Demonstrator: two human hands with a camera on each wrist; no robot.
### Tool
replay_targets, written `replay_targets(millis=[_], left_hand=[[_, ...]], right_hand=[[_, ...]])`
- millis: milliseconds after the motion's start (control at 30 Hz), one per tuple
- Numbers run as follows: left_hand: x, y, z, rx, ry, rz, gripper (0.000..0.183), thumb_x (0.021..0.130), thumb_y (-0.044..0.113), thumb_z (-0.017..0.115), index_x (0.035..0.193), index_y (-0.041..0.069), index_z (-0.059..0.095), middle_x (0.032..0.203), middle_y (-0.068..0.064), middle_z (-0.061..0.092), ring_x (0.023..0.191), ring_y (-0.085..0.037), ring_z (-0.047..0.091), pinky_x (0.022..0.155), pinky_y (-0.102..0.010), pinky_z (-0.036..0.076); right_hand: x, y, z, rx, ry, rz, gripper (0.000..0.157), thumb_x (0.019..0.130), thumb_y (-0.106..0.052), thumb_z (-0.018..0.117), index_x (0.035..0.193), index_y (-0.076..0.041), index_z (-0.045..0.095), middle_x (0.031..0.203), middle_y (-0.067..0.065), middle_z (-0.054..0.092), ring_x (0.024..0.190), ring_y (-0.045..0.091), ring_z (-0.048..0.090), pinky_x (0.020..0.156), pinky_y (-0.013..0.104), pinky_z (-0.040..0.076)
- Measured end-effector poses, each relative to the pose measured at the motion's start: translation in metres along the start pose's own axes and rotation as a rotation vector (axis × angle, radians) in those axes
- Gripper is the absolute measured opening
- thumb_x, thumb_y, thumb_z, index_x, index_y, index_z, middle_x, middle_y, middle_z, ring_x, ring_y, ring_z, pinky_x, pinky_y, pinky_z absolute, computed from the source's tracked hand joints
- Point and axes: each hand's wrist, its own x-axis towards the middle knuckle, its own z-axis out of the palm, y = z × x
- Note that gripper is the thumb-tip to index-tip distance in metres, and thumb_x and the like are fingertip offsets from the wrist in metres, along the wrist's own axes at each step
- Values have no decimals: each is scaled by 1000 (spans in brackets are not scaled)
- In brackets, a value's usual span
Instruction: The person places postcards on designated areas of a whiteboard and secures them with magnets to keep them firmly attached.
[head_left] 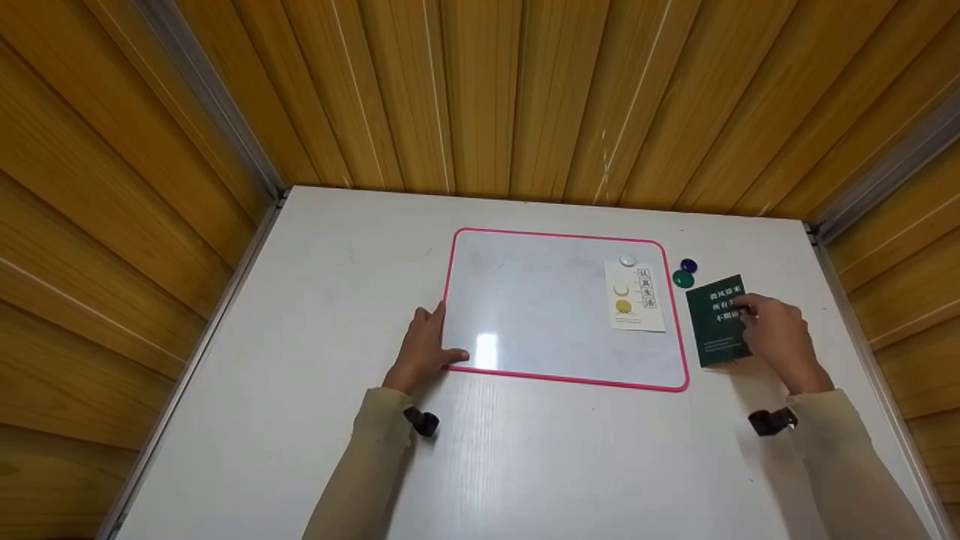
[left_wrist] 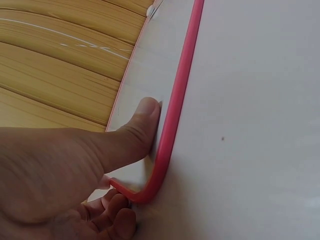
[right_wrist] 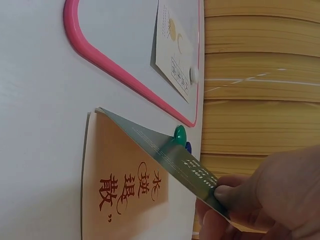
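Observation:
A whiteboard [head_left: 540,307] with a pink frame lies on the table. My left hand [head_left: 427,341] grips its near left corner, the thumb [left_wrist: 142,117] on the board face and the other fingers along the outer side of the frame. To the right of the board, my right hand [head_left: 780,337] pinches a dark green card [head_left: 716,322] with white characters between thumb and fingers. The card is tilted up, its held edge raised. Beneath it in the right wrist view lies an orange-tan card [right_wrist: 125,200] with dark red characters.
On the board's right part sits a white card [head_left: 630,307] under a white round magnet [head_left: 628,259]. A green magnet [head_left: 683,279] and a purple magnet [head_left: 688,265] lie beside the board's right edge. Wooden panel walls [head_left: 480,97] enclose the white table [head_left: 247,337].

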Motion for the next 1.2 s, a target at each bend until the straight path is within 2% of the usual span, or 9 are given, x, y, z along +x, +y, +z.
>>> replay_targets(millis=[233,500,833,1200], left_hand=[[0,0,1,-8,2,-2,109,77,27,93,162,4,27,116,-14,46,97,-25,43,90,-41,43],[0,-1,1,-12,1,0,110,76,27,93,162,5,28,118,-15,47,98,-26,44,92,-42,44],[0,-2,1,5,7,15,109,77,27,93,161,4,29,120,-17,47,98,-26,44,93,-43,44],[0,-2,1,16,14,23,107,78,28,92,161,3,30,123,-18,48,101,-26,45,96,-44,44]], right_hand=[[0,-2,-3,4,-9,-2,35,102,5,50,136,11,56,136,43,49,107,56,55,89,71,45],[1,-5,-5,5,20,-38,35,100,7,53,134,12,56,131,44,52,105,57,58,85,70,48],[5,-13,-10,18,9,-3,36,101,7,51,137,12,55,134,44,50,108,59,57,87,69,46],[9,-23,-11,21,32,-19,36,102,7,51,137,13,55,132,43,52,104,56,60,85,68,49]])
